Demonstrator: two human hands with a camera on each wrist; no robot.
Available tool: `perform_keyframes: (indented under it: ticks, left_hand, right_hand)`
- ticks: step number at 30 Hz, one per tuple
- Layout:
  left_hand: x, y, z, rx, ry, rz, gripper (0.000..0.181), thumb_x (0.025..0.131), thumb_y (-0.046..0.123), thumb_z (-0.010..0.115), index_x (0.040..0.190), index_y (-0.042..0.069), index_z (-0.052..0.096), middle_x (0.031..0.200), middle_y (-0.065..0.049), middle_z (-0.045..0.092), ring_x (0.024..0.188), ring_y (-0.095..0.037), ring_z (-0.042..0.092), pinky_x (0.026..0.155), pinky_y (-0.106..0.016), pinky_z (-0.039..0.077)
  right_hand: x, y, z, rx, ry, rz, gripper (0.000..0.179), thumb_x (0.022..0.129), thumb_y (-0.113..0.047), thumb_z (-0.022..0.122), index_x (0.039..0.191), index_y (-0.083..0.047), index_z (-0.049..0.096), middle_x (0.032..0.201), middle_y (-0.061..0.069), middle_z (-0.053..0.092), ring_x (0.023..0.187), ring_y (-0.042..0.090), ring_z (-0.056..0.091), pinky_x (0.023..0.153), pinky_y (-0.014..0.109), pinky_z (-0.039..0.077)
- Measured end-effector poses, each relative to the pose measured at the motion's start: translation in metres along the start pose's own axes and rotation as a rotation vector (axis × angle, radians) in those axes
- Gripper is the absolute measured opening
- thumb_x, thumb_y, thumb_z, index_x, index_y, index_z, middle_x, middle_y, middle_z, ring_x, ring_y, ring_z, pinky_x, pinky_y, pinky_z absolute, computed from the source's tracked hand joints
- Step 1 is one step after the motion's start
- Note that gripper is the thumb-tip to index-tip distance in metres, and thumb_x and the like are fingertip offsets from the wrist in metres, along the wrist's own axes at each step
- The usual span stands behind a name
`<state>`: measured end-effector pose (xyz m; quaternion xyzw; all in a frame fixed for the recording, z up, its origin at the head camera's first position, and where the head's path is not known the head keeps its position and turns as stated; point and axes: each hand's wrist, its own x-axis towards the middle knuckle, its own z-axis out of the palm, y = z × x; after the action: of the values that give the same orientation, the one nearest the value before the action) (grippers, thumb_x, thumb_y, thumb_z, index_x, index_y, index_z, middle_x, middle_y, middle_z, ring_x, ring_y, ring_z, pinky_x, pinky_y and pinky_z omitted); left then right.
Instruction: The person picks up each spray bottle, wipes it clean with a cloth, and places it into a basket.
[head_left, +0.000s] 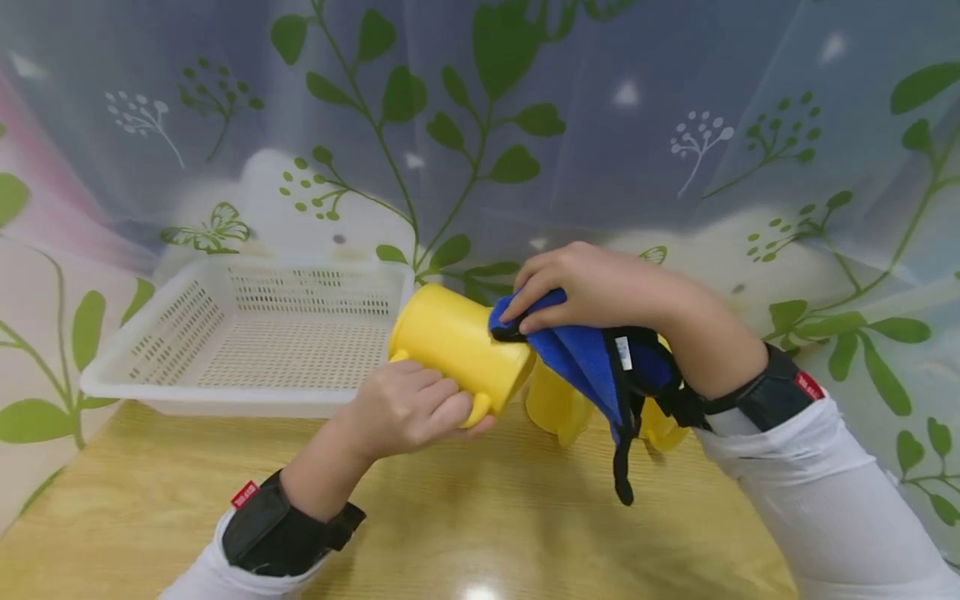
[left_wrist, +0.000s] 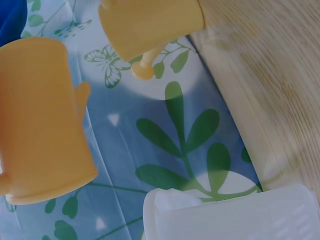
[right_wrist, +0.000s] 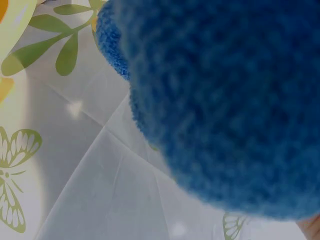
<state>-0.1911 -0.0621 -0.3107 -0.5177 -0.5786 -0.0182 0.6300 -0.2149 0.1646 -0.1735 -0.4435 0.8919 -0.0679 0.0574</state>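
Note:
A yellow mug (head_left: 457, 333) is tilted on its side above the table, and my left hand (head_left: 412, 408) grips it by the handle. Its body fills the left side of the left wrist view. My right hand (head_left: 573, 287) pinches a blue cloth (head_left: 577, 358) with black edging and a white tag, one corner lying against the mug's side. Below the cloth hangs a black strip. In the right wrist view the fuzzy blue cloth (right_wrist: 230, 110) covers most of the frame and hides the fingers. Behind it stands a second yellow mug (head_left: 551, 400), partly covered.
A white perforated plastic basket (head_left: 247, 400) stands at the left back of the wooden table (head_left: 450, 508). More yellow (head_left: 663, 429) shows beneath the right forearm. A curtain (head_left: 600, 167) with leaf print hangs close behind the table.

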Motion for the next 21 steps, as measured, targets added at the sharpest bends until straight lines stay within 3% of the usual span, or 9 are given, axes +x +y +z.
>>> perform_keyframes:
  ticks: [7,15,21]
  left_hand:
    - [0.002,0.002,0.000,-0.011,-0.022,-0.003,0.037,0.089,0.035,0.062,0.065,0.014,0.043,0.050,0.008,0.039,0.042,-0.002,0.032,0.040,-0.015,0.027]
    - [0.011,0.005,0.003,-0.038,-0.032,0.011,0.036,0.089,0.035,0.062,0.065,0.015,0.043,0.052,0.009,0.042,0.043,-0.002,0.035,0.042,-0.015,0.032]
    - [0.014,0.007,0.005,-0.055,-0.027,0.010,0.038,0.090,0.034,0.061,0.064,0.014,0.042,0.051,0.009,0.040,0.042,-0.002,0.033,0.041,-0.016,0.030]
  right_hand:
    - [0.019,0.000,-0.006,0.000,-0.019,-0.008,0.021,0.091,-0.024,0.068,0.111,-0.021,0.073,0.117,0.005,0.066,0.110,0.023,0.061,0.091,0.039,0.051]
    - [0.044,-0.009,-0.013,-0.018,-0.042,0.040,0.024,0.091,-0.026,0.068,0.114,-0.022,0.072,0.123,0.003,0.064,0.115,0.021,0.058,0.094,0.038,0.048]
    - [0.058,-0.018,-0.013,-0.076,-0.037,0.067,0.025,0.092,-0.028,0.066,0.117,-0.025,0.071,0.121,0.000,0.063,0.109,0.018,0.059,0.087,0.035,0.049]
